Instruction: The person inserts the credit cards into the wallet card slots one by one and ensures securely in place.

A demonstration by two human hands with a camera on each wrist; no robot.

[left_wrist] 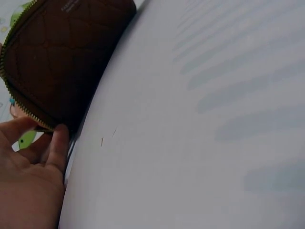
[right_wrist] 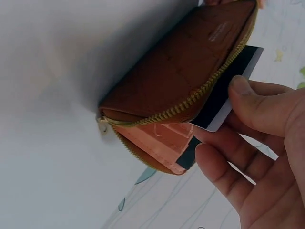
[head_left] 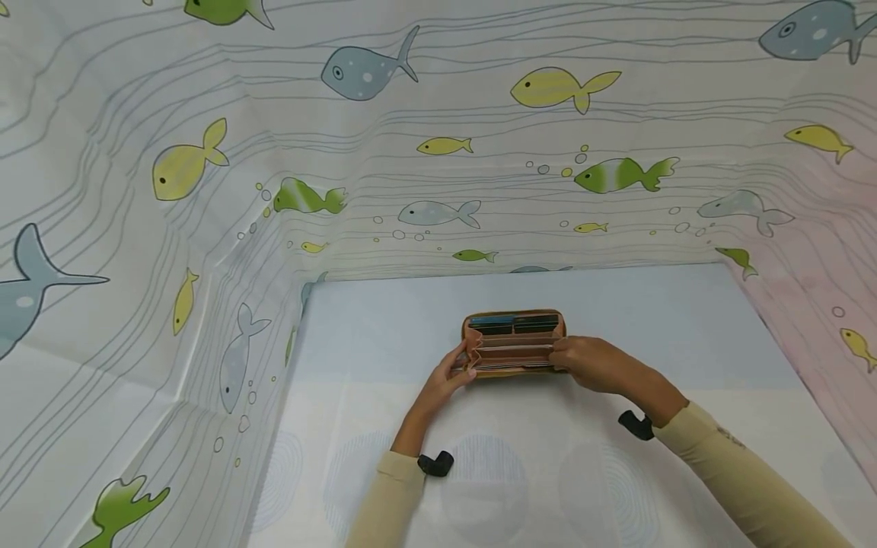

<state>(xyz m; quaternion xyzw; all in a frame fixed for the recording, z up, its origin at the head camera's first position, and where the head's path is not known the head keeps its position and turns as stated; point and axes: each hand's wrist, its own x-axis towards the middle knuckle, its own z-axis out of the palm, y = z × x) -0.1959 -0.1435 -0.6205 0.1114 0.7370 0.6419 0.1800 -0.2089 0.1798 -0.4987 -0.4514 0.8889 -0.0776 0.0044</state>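
Observation:
A brown zip-around wallet (head_left: 515, 341) is spread at the table's middle, its pleated compartments facing up. Several dark cards (head_left: 493, 326) fill the slots along its far side. My left hand (head_left: 438, 387) pinches the wallet's left end at the zipper edge, which also shows in the left wrist view. At the right end, my right hand (head_left: 599, 365) pinches a dark card (right_wrist: 224, 98) with a pale edge between thumb and fingers. This card is partly inside the wallet, and the wallet's outer panel hides its lower part. The gold zipper (right_wrist: 190, 101) runs round the opening.
The table (head_left: 384, 320) has a pale cover with faint round prints. Behind it and at both sides rise walls of fish-printed sheeting (head_left: 384, 175). A black wrist device (head_left: 435, 463) sits at the left cuff, another (head_left: 636, 425) at the right.

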